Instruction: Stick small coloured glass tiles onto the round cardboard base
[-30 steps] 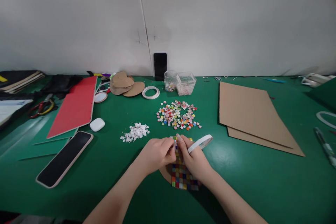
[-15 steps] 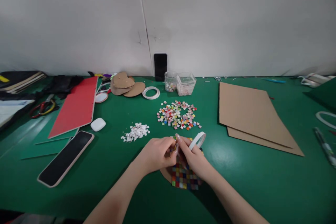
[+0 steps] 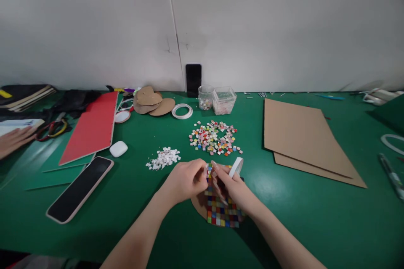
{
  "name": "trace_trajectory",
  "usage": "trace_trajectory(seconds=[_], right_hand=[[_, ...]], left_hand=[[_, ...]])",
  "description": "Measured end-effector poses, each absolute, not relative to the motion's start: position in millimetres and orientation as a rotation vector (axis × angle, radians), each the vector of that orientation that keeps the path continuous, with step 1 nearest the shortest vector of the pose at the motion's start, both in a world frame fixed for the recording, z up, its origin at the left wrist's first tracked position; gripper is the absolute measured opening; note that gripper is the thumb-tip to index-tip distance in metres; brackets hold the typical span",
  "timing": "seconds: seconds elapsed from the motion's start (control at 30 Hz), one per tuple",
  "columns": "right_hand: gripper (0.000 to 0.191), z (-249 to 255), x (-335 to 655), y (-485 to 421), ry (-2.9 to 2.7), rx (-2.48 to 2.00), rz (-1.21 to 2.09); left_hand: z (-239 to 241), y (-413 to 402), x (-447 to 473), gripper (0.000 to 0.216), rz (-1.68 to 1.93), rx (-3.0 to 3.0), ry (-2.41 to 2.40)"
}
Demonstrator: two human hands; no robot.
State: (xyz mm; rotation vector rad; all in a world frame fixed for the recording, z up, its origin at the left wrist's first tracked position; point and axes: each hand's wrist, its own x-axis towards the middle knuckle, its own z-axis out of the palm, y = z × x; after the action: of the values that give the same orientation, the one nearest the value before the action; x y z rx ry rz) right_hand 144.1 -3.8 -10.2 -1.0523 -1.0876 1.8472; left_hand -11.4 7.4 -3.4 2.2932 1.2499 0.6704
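Observation:
My left hand (image 3: 187, 180) is closed in a pinch above the left side of a round cardboard piece (image 3: 198, 206). What its fingertips hold, if anything, is too small to tell. My right hand (image 3: 235, 187) is closed, with a roll of white tape (image 3: 236, 167) held upright at its fingers and thumb and tipped to the right. Under both hands, rows of small coloured mosaic tiles (image 3: 221, 214) cover part of the cardboard; my right hand hides some of them. Beyond the hands lie a heap of loose coloured tiles (image 3: 213, 138) and a pile of white paper bits (image 3: 164, 158).
A phone (image 3: 80, 189), a white case (image 3: 118, 149) and a red board (image 3: 91, 128) lie left. Another person's hand (image 3: 17, 139) rests at the left edge. Cardboard sheets (image 3: 296, 134) lie right. Behind stand a cup (image 3: 205, 98) and clear box (image 3: 224, 101).
My left hand has drawn slightly left, away from my right fingertips, baring more tiles. The tape roll has shifted a little left. Another person's hand has appeared at the left edge.

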Motion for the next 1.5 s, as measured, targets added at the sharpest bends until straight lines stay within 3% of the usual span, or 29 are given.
trace_trajectory(seconds=[0.3,0.6,1.13,1.27,1.5], right_hand=[[0.044,-14,146,-2,-1.025,-1.039,1.851],[0.045,-15,146,-2,-1.047,-1.075,1.860],[0.047,-24,143,2,-0.988,-1.168,1.832],[0.050,-31,140,5,-0.960,-1.197,1.812],[0.050,-50,138,13,-0.628,-1.315,1.779]], left_hand=[[4,32,-31,0.022,0.900,1.215,1.399],[-1,45,-70,0.031,0.814,1.460,1.984],[-9,47,-80,0.009,0.846,1.512,1.871],[-14,48,-81,0.025,0.809,1.631,1.861],[-26,52,-91,0.020,0.561,1.716,1.933]])
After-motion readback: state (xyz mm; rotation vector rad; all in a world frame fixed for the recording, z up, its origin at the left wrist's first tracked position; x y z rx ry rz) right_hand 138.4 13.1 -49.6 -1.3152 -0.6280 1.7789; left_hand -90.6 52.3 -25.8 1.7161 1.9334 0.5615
